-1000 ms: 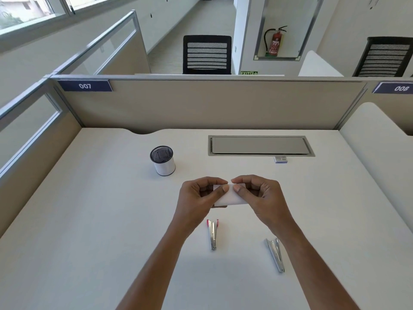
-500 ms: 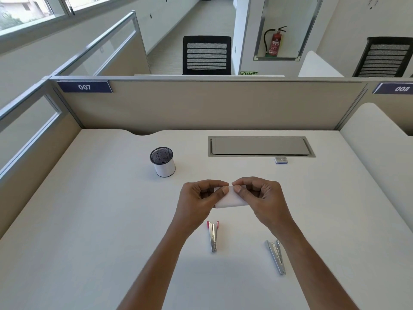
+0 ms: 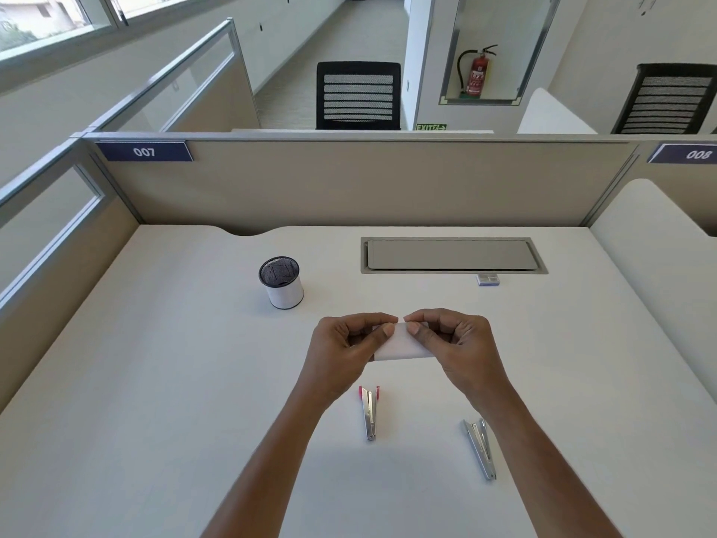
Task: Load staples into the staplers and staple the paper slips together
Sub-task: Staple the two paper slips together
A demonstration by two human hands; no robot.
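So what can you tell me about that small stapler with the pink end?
A slim stapler of shiny silver metal with pink tips at its far end. Its two arms are spread in a narrow V, joined at the near end. It lies on the white desk, pointing away from the person, between the forearms, just nearer than the left hand that pinches the paper. Only the desk touches it.
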